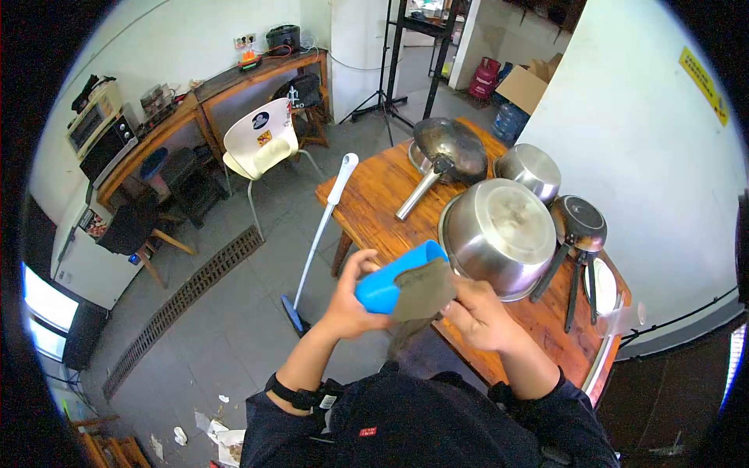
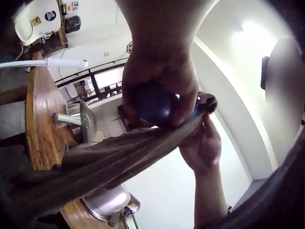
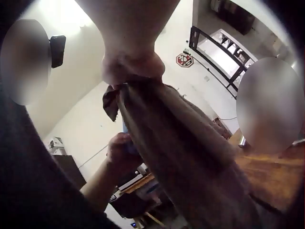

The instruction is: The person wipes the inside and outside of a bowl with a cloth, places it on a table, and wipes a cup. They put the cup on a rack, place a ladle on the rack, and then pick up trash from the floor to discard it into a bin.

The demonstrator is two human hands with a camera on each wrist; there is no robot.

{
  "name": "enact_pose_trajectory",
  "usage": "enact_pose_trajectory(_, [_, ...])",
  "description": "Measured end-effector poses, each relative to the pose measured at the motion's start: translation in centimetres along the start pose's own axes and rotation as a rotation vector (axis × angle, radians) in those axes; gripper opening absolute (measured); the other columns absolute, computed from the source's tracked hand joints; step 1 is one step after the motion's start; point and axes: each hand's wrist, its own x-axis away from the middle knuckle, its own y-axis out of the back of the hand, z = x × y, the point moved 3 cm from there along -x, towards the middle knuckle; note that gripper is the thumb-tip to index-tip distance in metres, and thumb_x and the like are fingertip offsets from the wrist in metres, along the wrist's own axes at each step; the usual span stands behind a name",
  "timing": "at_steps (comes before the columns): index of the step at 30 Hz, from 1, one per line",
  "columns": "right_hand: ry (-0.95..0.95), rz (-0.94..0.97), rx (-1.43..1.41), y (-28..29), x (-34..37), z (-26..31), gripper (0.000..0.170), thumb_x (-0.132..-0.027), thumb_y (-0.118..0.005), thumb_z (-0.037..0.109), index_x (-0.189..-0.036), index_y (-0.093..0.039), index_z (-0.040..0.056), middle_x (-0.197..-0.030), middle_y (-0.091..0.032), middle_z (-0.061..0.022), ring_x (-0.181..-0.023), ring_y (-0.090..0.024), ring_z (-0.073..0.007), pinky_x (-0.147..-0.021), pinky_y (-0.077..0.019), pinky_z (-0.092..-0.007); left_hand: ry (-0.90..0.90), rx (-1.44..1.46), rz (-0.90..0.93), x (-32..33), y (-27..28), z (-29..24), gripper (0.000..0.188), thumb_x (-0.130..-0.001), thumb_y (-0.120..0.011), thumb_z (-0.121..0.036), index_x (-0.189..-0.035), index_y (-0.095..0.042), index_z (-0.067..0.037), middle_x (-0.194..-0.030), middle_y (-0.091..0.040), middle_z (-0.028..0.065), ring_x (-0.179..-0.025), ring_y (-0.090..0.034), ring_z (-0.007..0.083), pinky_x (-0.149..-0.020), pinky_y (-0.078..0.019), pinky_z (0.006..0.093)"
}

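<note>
In the head view my left hand (image 1: 340,306) grips a blue plastic cup (image 1: 378,291) that lies tilted, its mouth toward the right. A grey-brown cloth (image 1: 426,293) covers part of the cup's near side. My right hand (image 1: 482,318) pinches this cloth beside the cup's mouth. From the left wrist, the dark blue cup bottom (image 2: 155,109) shows inside the curled fingers, and long folds of cloth (image 2: 125,160) hang past it. The right wrist view has the cloth (image 3: 174,143) hanging from the right hand, with the left hand (image 3: 120,148) behind it.
A wooden table (image 1: 367,195) stands ahead, bearing a large upturned steel pot (image 1: 507,234), a smaller pot (image 1: 530,171), a wok (image 1: 452,148) and black-handled pans (image 1: 579,222). A white-handled broom (image 1: 316,242) stands left of it, near a white chair (image 1: 261,140). Scraps (image 1: 226,441) litter the floor.
</note>
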Motion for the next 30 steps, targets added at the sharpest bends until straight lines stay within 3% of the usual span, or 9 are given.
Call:
enact_pose_trajectory(6, [-0.020, 0.610, -0.308, -2.9, 1.3, 0.5, 0.032, -0.075, -0.054, 0.027, -0.095, -0.050, 0.0025, -0.094, -0.054, -0.0116, -0.089, -0.050, -0.0216, -0.074, -0.0396, -0.0338, -0.073, -0.034, 0.217, 0.2, -0.4, -2.4, 0.073, -0.039, -0.075, -0.005, -0.101, -0.037, -0.009, -0.094, -0.044, 0.0054, -0.090, -0.045, 0.0169, -0.076, -0.0380, 0.0295])
enact_pose_trajectory(10, [-0.255, 0.437, -0.613, -3.9, 2.5, -1.1, 0.050, -0.066, -0.065, 0.033, -0.102, -0.048, 0.0028, -0.095, -0.052, -0.0111, -0.091, -0.047, -0.0214, -0.081, -0.0359, -0.0312, -0.057, -0.067, 0.237, -0.4, -1.1, -2.3, 0.080, -0.033, -0.081, -0.011, -0.101, -0.039, -0.009, -0.097, -0.046, 0.0064, -0.092, -0.045, 0.0178, -0.080, -0.0368, 0.0316])
enact_pose_trajectory(17, [0.135, 0.239, -0.073, -3.9, 2.2, -0.3, 0.045, -0.067, -0.061, 0.037, -0.096, -0.050, 0.0046, -0.090, -0.054, -0.0109, -0.086, -0.050, -0.0248, -0.075, -0.0400, -0.0336, -0.041, -0.193, 0.446, -2.6, -1.4, -2.8, 0.075, -0.036, -0.081, -0.015, -0.100, -0.044, -0.005, -0.086, -0.053, 0.0046, -0.080, -0.051, 0.0144, -0.072, -0.0411, 0.0284])
enact_pose_trajectory(20, [0.037, 0.361, 0.036, -3.9, 2.3, -0.7, 0.038, -0.069, -0.059, 0.035, -0.091, -0.052, 0.0053, -0.086, -0.056, -0.0087, -0.082, -0.052, -0.0217, -0.073, -0.0417, -0.0342, 0.077, -0.072, 0.460, -3.2, -2.0, -2.3, 0.072, -0.037, -0.081, -0.017, -0.100, -0.046, -0.004, -0.085, -0.054, 0.0046, -0.080, -0.051, 0.0135, -0.071, -0.0419, 0.0284])
enact_pose_trajectory(22, [-0.214, 0.243, -0.689, -3.6, 3.6, -3.8, 0.041, -0.066, -0.062, 0.025, -0.099, -0.046, 0.0049, -0.093, -0.051, -0.0075, -0.086, -0.049, -0.0192, -0.075, -0.0390, -0.0332, 0.118, 0.142, 0.255, -3.2, -3.3, -2.6, 0.068, -0.040, -0.080, -0.018, -0.097, -0.048, -0.002, -0.087, -0.054, 0.0057, -0.082, -0.051, 0.0139, -0.072, -0.0421, 0.0291])
enact_pose_trajectory(24, [-0.375, 0.123, -1.375, -2.9, 4.1, -5.1, 0.067, -0.062, -0.065, 0.015, -0.119, -0.032, 0.0030, -0.112, -0.044, -0.0093, -0.102, -0.042, -0.0211, -0.087, -0.0328, -0.0332, -0.242, 0.097, 0.112, -3.4, -4.2, -3.1, 0.056, -0.047, -0.078, -0.021, -0.092, -0.051, -0.001, -0.088, -0.055, 0.0086, -0.083, -0.051, 0.0155, -0.073, -0.0421, 0.0296])
enact_pose_trajectory(26, [-0.251, -0.029, -0.972, -2.1, 4.6, -3.1, 0.040, -0.067, -0.061, 0.023, -0.098, -0.044, 0.0044, -0.089, -0.051, -0.0062, -0.080, -0.047, -0.0189, -0.072, -0.0380, -0.0322, -0.494, 0.038, 0.118, -3.8, -4.7, -2.8, 0.054, -0.050, -0.077, -0.022, -0.093, -0.052, 0.000, -0.089, -0.055, 0.0094, -0.084, -0.051, 0.0162, -0.073, -0.0417, 0.0292])
enact_pose_trajectory(27, [-0.198, -0.104, -0.778, -1.9, 4.9, -2.1, 0.030, -0.069, -0.059, 0.027, -0.087, -0.050, 0.0051, -0.078, -0.054, -0.0046, -0.069, -0.049, -0.0179, -0.065, -0.0406, -0.0317, -0.417, 0.091, 0.098, -4.0, -5.1, -2.8, 0.042, -0.058, -0.072, -0.021, -0.088, -0.054, 0.001, -0.083, -0.056, 0.0082, -0.081, -0.052, 0.0145, -0.072, -0.0414, 0.0269])
enact_pose_trajectory(30, [-0.274, 0.318, -0.318, -2.0, 5.9, -2.5, 0.029, -0.073, -0.052, 0.031, -0.085, -0.049, 0.0050, -0.075, -0.053, -0.0087, -0.069, -0.049, -0.0211, -0.065, -0.0400, -0.0329, 0.201, 0.101, 0.249, -5.3, -6.4, -2.3, 0.027, -0.067, -0.063, -0.021, -0.081, -0.055, 0.001, -0.077, -0.057, 0.0094, -0.076, -0.054, 0.0174, -0.070, -0.0422, 0.0281])
